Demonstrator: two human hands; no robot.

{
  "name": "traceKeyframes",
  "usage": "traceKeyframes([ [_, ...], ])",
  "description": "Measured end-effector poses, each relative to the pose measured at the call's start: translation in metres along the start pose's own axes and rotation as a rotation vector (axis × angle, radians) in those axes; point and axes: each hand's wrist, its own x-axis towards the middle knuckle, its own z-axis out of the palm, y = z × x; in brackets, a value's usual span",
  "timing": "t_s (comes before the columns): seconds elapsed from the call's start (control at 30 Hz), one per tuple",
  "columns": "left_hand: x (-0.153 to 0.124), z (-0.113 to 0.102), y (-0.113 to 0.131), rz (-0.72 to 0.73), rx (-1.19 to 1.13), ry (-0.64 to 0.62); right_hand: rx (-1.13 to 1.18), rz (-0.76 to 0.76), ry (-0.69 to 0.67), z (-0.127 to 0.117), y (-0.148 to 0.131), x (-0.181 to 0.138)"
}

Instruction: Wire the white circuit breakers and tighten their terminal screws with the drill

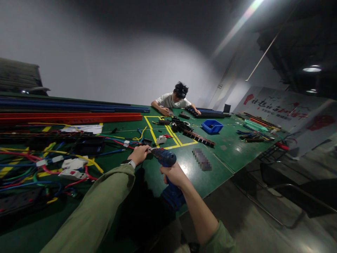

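My right hand is wrapped round the grip of a blue cordless drill held above the green table. The drill's nose points left. My left hand is closed round the drill's chuck at its front end; a watch sits on that wrist. Both sleeves are olive green.
Tangled coloured wires and white breakers lie at the left. Long red and blue rails run along the far edge. A blue bin, dark parts and yellow floor tape sit mid-table. Another person works at the far end. A chair stands right.
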Motion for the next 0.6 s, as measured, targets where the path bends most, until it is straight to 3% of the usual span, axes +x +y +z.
traceKeyframes([
  [0.6, -0.0016, -0.0030, -0.0005, 0.021, -0.012, 0.021, -0.015, -0.041, -0.007, 0.0018, 0.0044, 0.0030],
])
